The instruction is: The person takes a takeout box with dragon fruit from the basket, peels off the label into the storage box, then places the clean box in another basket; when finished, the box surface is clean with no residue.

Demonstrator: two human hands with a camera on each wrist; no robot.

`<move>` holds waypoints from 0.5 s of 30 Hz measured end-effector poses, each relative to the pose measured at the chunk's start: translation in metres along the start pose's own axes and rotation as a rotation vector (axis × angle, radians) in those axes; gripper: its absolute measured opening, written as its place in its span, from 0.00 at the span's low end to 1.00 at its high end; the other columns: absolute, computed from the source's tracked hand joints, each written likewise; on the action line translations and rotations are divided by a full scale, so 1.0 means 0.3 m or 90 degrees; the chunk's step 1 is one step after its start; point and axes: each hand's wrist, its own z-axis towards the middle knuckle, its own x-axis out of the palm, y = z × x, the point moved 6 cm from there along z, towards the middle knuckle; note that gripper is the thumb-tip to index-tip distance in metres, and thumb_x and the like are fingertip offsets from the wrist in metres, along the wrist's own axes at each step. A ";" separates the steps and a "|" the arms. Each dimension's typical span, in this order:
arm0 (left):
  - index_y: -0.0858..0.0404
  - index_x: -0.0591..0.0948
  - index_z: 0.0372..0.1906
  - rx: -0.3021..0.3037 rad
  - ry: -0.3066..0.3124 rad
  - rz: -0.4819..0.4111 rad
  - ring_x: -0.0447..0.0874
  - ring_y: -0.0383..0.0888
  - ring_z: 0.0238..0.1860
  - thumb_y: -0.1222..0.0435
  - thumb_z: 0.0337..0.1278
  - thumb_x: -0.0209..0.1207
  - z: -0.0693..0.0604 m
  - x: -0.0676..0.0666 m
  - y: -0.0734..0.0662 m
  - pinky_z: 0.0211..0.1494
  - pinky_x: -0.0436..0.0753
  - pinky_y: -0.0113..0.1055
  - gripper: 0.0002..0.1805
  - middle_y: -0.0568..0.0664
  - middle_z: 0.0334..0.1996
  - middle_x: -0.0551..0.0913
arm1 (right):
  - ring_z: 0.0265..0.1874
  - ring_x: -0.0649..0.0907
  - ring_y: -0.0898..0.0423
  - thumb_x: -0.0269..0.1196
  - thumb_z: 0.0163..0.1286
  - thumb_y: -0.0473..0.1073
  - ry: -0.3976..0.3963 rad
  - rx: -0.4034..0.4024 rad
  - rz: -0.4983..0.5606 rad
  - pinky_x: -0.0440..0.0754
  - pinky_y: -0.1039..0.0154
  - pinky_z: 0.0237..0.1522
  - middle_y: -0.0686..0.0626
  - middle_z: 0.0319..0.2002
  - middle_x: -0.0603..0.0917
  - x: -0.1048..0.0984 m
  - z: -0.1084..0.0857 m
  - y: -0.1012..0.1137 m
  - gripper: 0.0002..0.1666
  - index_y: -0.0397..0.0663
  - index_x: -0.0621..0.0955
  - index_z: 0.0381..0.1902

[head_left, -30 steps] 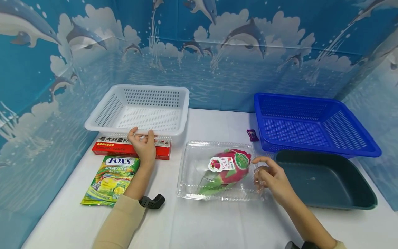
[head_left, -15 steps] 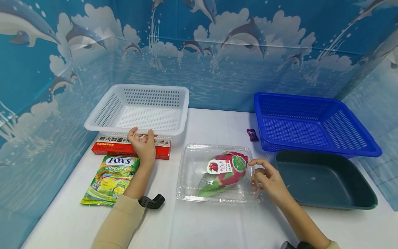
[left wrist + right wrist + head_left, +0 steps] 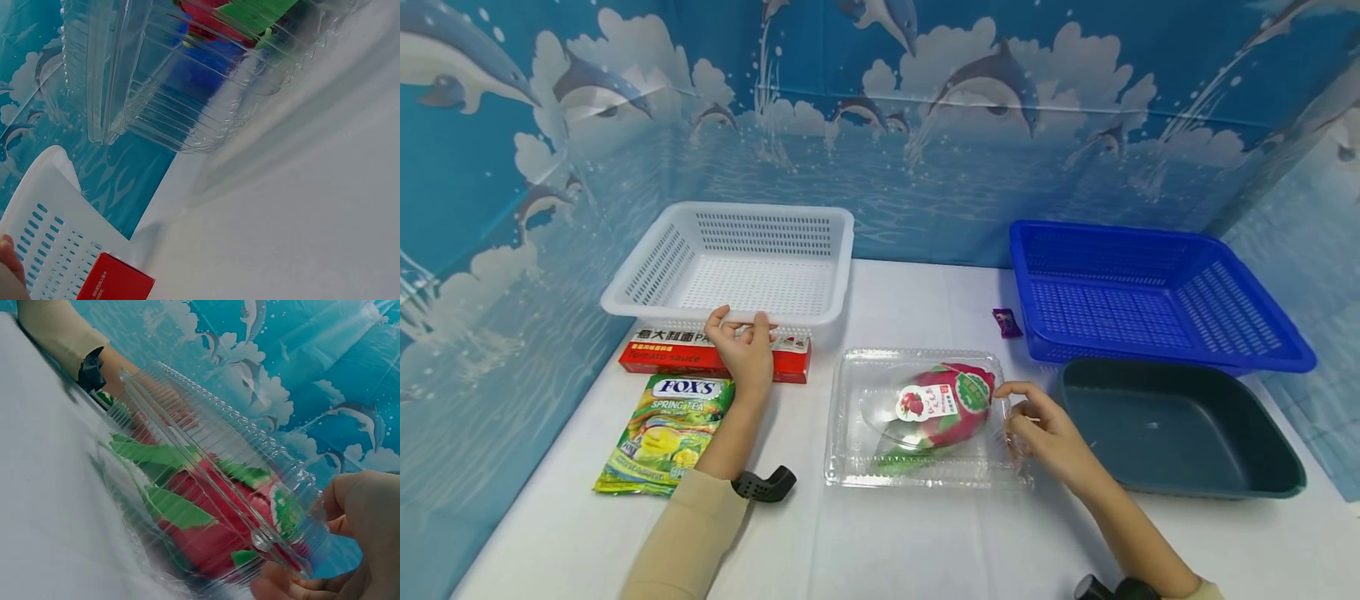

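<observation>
on cloth (image 3: pixel 895 542), right hand (image 3: pixel 1048 437) pinches clear box (image 3: pixel 853 425); left hand (image 3: pixel 747 358), cropped in wrist view, grips white basket (image 3: pixel 808 319).

We see a white tabletop (image 3: pixel 895 542). At far left a white basket (image 3: pixel 745 287) overlaps a red box (image 3: pixel 685 357); nearer lies a candy bag (image 3: pixel 655 442). At right we find a blue basket (image 3: pixel 1097 308), a purple packet (image 3: pixel 1007 322) just left of it and, nearer, a dark green tray (image 3: pixel 1165 425).

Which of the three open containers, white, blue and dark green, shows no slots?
The dark green tub, in front of the blue basket: its visible walls and floor look solid, while that basket and the white basket are perforated.
</observation>
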 end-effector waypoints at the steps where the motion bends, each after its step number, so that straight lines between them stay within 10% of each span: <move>1: 0.65 0.58 0.58 -0.002 -0.003 0.005 0.78 0.43 0.23 0.77 0.61 0.56 -0.002 0.001 -0.002 0.29 0.81 0.28 0.26 0.53 0.39 0.68 | 0.20 0.75 0.56 0.49 0.68 0.28 0.006 0.005 -0.012 0.74 0.64 0.17 0.44 0.29 0.75 0.001 -0.002 0.003 0.19 0.42 0.71 0.56; 15: 0.61 0.63 0.57 -0.008 -0.001 0.074 0.80 0.45 0.20 0.71 0.65 0.56 -0.020 0.000 -0.009 0.28 0.80 0.27 0.20 0.53 0.33 0.68 | 0.35 0.84 0.50 0.55 0.73 0.43 -0.012 0.135 -0.210 0.83 0.60 0.26 0.32 0.54 0.78 -0.004 -0.037 0.039 0.28 0.58 0.64 0.69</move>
